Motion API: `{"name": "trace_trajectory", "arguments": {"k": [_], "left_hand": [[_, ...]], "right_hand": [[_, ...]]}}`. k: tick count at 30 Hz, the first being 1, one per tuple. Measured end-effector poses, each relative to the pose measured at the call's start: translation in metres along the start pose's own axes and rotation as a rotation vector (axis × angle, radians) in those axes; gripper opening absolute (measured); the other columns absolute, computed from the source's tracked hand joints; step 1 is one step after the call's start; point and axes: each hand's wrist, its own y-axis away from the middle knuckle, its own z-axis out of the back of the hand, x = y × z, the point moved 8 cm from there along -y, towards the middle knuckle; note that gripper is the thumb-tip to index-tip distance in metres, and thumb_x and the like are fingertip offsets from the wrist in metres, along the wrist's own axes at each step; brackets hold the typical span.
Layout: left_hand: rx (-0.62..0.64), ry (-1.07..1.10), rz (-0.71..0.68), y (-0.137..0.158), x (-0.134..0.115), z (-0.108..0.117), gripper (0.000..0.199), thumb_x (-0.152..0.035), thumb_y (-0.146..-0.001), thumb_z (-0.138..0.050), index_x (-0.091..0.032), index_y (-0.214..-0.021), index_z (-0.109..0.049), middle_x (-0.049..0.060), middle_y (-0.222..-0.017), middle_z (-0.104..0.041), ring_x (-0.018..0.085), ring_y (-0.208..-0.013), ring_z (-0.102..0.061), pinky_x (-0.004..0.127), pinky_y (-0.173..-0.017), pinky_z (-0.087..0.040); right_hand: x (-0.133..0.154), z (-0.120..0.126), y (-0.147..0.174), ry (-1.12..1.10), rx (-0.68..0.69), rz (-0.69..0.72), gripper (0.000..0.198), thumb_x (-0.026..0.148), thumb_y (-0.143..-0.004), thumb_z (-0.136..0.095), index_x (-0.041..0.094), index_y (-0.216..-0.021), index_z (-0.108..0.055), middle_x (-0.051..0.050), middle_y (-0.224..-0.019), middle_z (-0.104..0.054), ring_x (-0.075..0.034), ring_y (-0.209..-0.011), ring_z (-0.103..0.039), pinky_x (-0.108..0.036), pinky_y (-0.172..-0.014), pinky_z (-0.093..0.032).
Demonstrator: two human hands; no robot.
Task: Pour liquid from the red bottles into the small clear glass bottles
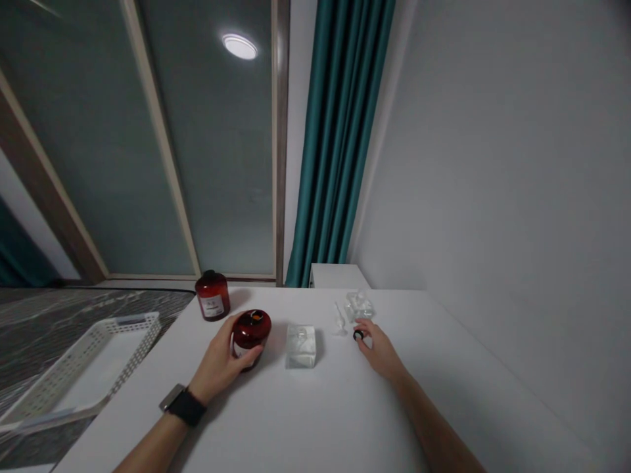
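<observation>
Left hand point(219, 360), fingers clasping the sides of an open brown-red bottle point(251, 328) at the desk point(315, 427), likely steadying it with mouth unobstructed; right hand point(378, 348), fingers pinching a small black cap point(358, 335), well apart.

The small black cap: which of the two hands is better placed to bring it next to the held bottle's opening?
Probably the right hand: it pinches the small black cap, while the left hand grips the red bottle.
</observation>
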Motion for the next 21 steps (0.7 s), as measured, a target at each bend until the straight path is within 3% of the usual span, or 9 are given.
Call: {"name": "trace_trajectory", "arguments": {"k": [6, 12, 17, 21], "left_hand": [[0.027, 0.013, 0.003, 0.0, 0.002, -0.002, 0.058, -0.041, -0.078, -0.065, -0.014, -0.126, -0.047, 0.016, -0.124, -0.062, 0.033, -0.114, -0.062, 0.051, -0.098, -0.05], [0.023, 0.034, 0.008, 0.0, 0.0, -0.001, 0.057, -0.038, -0.077, -0.066, -0.014, -0.125, -0.049, 0.015, -0.124, -0.064, 0.033, -0.113, -0.063, 0.051, -0.098, -0.05], [0.005, 0.087, 0.015, 0.002, -0.002, 0.001, 0.055, -0.033, -0.075, -0.067, -0.015, -0.125, -0.05, 0.014, -0.123, -0.065, 0.032, -0.113, -0.063, 0.05, -0.099, -0.05], [0.024, 0.13, 0.044, 0.004, -0.001, 0.0, 0.061, -0.03, -0.077, -0.066, -0.015, -0.132, -0.043, 0.015, -0.129, -0.061, 0.031, -0.118, -0.06, 0.05, -0.104, -0.046]], "right_hand": [[0.003, 0.004, 0.001, 0.002, -0.025, 0.016, 0.032, 0.021, -0.081, -0.053, 0.019, -0.111, -0.062, -0.007, -0.098, -0.073, -0.022, -0.084, -0.068, -0.04, -0.082, -0.055], [0.015, 0.018, 0.001, 0.017, -0.145, 0.058, 0.023, 0.021, -0.082, -0.052, 0.02, -0.102, -0.064, -0.008, -0.096, -0.069, -0.024, -0.084, -0.065, -0.044, -0.083, -0.054], [0.055, 0.024, 0.002, -0.001, -0.216, 0.114, 0.018, 0.023, -0.089, -0.048, 0.021, -0.098, -0.063, -0.008, -0.091, -0.068, -0.026, -0.089, -0.063, -0.045, -0.084, -0.05], [0.105, 0.012, 0.001, -0.073, -0.116, 0.206, 0.017, 0.025, -0.093, -0.048, 0.022, -0.098, -0.063, -0.006, -0.089, -0.067, -0.024, -0.089, -0.063, -0.041, -0.082, -0.051]]}}
